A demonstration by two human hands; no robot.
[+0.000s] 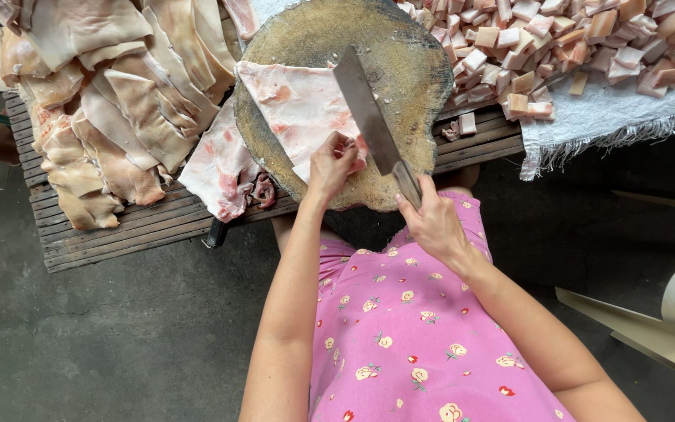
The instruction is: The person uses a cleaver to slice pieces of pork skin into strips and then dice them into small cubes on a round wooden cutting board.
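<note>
Step in hand, as I read it: cutting a pork-skin slab (294, 105) into pieces on the round wooden chopping block (306, 31), upper centre of the frame. My right hand (433, 223) is wrapped closed around the handle of the cleaver (365, 105); the blade lies diagonally, tip toward the top of the frame, over the slab's right edge. My left hand (331, 166) pinches the slab's near corner with curled fingers, just beside the blade.

Next move, my judgement: it calls for a straight chop close to the left fingertips, so they must stay tucked back from the edge.

Materials: slab pale pink-white, slick, flat, roughly triangular. Block is worn, greenish-brown, scored. Uncut skin sheets (111, 101) heaped upper left, tan and floppy, on a slatted wooden table (119, 234). Cut cubes (572, 43) piled upper right on a white woven cloth (619, 117) with a frayed edge. Floor dark concrete.
</note>
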